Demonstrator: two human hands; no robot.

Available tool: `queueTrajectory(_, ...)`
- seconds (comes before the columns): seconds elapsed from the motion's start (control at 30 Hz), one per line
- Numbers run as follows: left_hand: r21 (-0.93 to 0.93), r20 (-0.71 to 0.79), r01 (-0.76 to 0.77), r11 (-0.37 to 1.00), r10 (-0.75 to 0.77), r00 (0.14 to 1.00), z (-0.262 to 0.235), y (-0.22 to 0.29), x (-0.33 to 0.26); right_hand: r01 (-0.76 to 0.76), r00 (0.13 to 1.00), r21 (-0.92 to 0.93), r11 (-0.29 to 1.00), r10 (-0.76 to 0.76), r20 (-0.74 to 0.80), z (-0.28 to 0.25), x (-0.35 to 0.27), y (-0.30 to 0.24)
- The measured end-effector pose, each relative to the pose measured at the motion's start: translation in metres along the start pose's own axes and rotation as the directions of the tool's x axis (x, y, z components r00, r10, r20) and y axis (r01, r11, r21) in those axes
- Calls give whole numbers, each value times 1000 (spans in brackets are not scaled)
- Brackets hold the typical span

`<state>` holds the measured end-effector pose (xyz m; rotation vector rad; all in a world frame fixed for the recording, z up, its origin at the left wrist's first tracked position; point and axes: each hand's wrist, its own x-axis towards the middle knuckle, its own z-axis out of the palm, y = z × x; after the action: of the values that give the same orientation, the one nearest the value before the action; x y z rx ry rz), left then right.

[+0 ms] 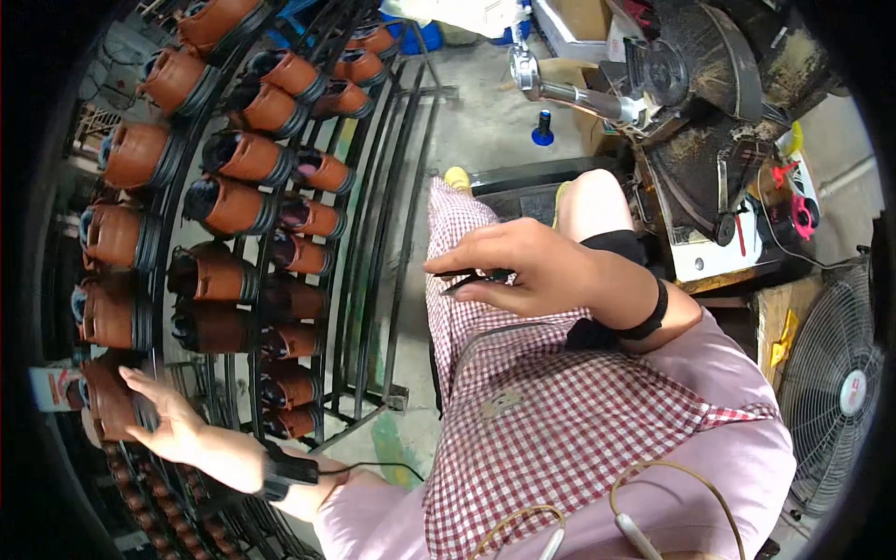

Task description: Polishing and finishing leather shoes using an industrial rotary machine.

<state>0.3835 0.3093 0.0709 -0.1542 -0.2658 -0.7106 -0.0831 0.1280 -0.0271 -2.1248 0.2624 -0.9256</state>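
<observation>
Out to the left, my left hand [173,422] reaches toward the shoe rack with thumb and fingers apart and nothing in them. Beside its fingertips is a brown shoe [110,397] with a dark sole; whether they touch cannot be made out. My right hand [527,266] is held over my lap, fingers curled round a small black pointed tool [478,280]. Most of that tool is hidden in the palm, so its exact kind does not show.
Rows of brown shoes [224,205] fill the black metal rack [359,308] on my left. At the upper right stands a machine [691,84] with a metal arm [583,98]. A blue-based spool [542,131] sits on the floor. A fan [840,387] is at my right.
</observation>
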Motion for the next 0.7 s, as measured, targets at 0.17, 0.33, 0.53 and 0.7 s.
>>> queueTrajectory(0.17, 659, 721, -650, -379, 70, 690, 42, -58, 51, -52, 997, 65, 997, 56, -55, -11, -16, 12)
queueTrajectory(0.33, 172, 551, -200, -965, -74, 831, 43, 16, 143, -140, 990, 91, 986, 140, 10, 4, -15, 16)
queueTrajectory(0.53, -122, 530, -865, -487, -768, 358, 40, -151, -83, -395, 916, 210, 894, 364, 169, 2, 1, 13)
queueTrajectory(0.7, 412, 390, -910, -47, -894, 222, -15, -252, -145, -469, 849, 471, 747, 528, 8, 19, 0, 35)
